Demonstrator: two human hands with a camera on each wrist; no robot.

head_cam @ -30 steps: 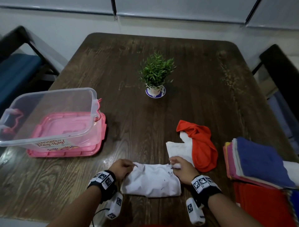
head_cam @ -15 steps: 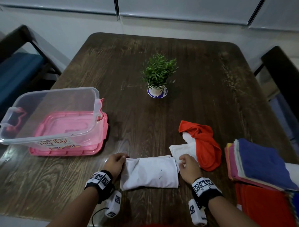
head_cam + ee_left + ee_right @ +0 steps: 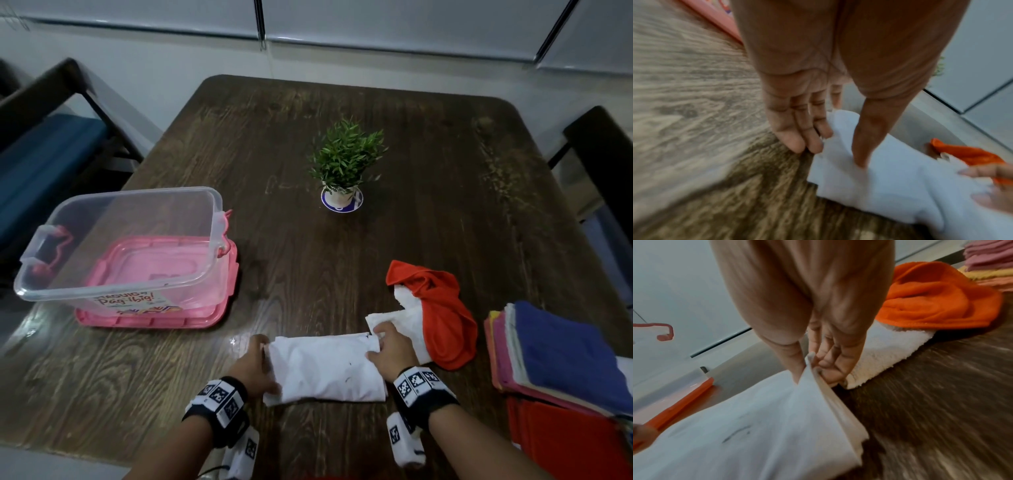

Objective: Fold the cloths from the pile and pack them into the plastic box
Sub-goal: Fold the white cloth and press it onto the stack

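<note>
A white cloth, folded into a strip, lies on the dark wooden table near its front edge. My left hand holds the strip's left end, thumb on top and fingers at the edge. My right hand pinches the right end's far corner between thumb and fingers, lifting it slightly. A clear plastic box stands open on its pink lid at the left. A crumpled orange cloth and a white towel lie beside my right hand.
A stack of coloured cloths, blue on top, sits at the table's right edge over red ones. A small potted plant stands mid-table. Chairs flank the table on both sides.
The far edge of the white cloth came down toward me, turning it into a narrower flat strip. Both hands shifted outward to its two ends.
</note>
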